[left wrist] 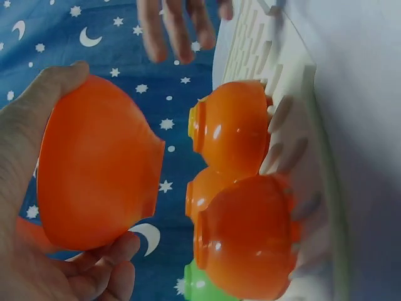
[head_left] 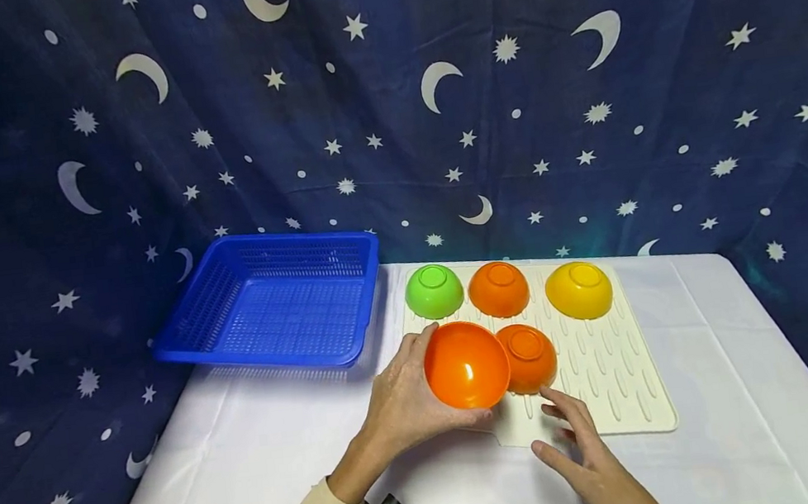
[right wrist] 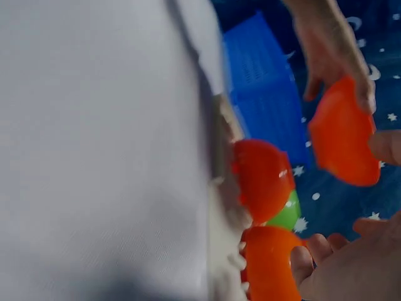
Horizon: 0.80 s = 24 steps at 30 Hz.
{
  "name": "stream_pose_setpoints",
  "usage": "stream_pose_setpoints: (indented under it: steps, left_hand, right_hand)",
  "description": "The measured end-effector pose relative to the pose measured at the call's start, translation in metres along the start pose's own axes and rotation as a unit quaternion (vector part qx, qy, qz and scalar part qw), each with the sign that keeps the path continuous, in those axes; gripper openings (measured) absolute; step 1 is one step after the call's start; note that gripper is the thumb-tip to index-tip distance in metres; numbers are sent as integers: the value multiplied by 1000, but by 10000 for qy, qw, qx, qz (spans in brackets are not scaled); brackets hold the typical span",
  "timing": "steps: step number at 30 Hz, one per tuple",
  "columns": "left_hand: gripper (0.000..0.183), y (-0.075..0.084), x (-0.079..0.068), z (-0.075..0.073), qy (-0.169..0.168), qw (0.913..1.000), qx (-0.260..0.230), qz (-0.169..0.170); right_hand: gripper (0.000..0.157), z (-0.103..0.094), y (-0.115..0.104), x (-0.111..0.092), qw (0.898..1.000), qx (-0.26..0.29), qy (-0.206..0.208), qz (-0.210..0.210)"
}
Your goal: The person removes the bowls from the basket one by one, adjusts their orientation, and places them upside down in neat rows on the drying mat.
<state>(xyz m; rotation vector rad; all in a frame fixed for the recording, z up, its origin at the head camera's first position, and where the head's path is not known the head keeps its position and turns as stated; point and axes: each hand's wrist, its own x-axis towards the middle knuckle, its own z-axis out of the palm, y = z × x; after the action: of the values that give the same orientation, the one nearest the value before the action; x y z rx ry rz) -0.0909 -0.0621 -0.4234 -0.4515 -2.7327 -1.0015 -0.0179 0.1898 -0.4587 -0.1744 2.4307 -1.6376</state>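
Note:
My left hand (head_left: pixel 400 402) grips an orange bowl (head_left: pixel 466 365) by its sides, raised over the front of the cream draining mat (head_left: pixel 614 361), hollow side toward the head camera. Just right of it, an upside-down orange bowl (head_left: pixel 532 362) sits on the mat. My right hand (head_left: pixel 588 460) has relaxed, spread fingers near that bowl's front rim and holds nothing. In the left wrist view another upturned orange bowl (left wrist: pixel 250 241) shows on the mat; the raised bowl hides it from the head camera.
Along the mat's back edge stand a green bowl (head_left: pixel 434 292), an orange bowl (head_left: pixel 499 291) and a yellow bowl (head_left: pixel 579 292), all upside down. A blue plastic basket (head_left: pixel 269 355) stands left on the white-covered table (head_left: pixel 227 472). A star-and-moon curtain (head_left: pixel 408 160) hangs behind.

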Motion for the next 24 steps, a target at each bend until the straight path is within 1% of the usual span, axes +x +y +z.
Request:
stream_pose_setpoints:
  steps: [2,5,9,13,16,19,24]
  left_hand:
    - [117,1,-2,4,9,9999,-92,39]
    - [118,2,-5,9,48,9996,-235,112]
    - [121,3,-10,18,117,9990,-420,115]
    - [119,7,-18,30,69,9984,-557,106]
    - [117,9,-23,39,39,9983,-537,239]
    - [116,11,-26,46,84,9979,-534,349]
    - [117,16,-30,56,132,9965,-719,402]
  right_hand:
    - [67,3,-5,2,9993,359,47,117]
    - [66,7,-11,6,9972,725,139,99]
    - [67,11,-16,12,9949,993,188,15]
    - [70,13,-14,14,9923,1210,252,-28]
    - [69,13,-11,14,9912,1244,438,-65]
    - [66,12,-7,12,9909,1191,616,-106]
    - [66,8,-2,7,9909,1108,758,109]
